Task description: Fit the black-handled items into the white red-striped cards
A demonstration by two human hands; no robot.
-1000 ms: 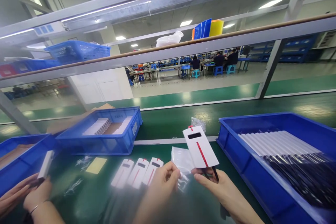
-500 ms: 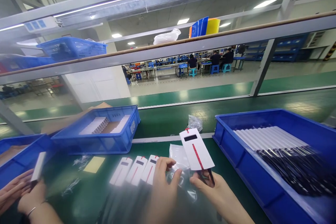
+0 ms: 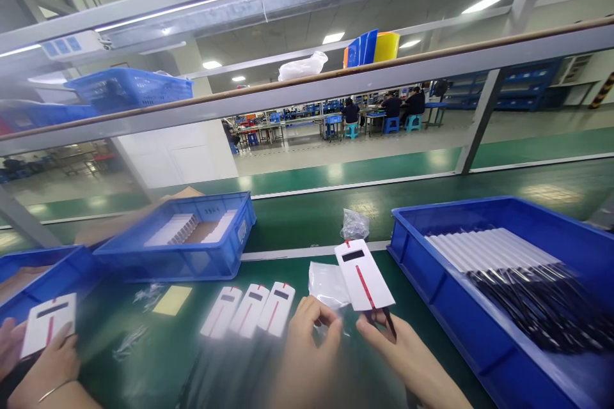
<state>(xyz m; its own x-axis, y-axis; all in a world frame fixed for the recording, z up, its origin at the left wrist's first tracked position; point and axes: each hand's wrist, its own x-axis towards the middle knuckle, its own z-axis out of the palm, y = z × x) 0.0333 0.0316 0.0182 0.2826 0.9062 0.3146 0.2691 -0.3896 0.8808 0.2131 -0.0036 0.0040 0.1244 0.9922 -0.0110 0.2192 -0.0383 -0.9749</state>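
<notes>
Green bench [image 3: 307, 230] before us. Our right hand [image 3: 407, 351] fingers pinch white device [image 3: 364, 275] upright; left hand [image 3: 307, 345] fingers pinch clear bag [image 3: 329, 284] beside it.

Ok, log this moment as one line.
right hand: holds white card | left hand: pinching clear bag | three cards on belt

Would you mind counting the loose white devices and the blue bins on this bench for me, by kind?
White devices with a red stripe: 5, one in the right hand, three in a row on the belt, one held by a co-worker's hand
Blue bins on the bench: 3, right, middle, far left
Total: 8
</notes>
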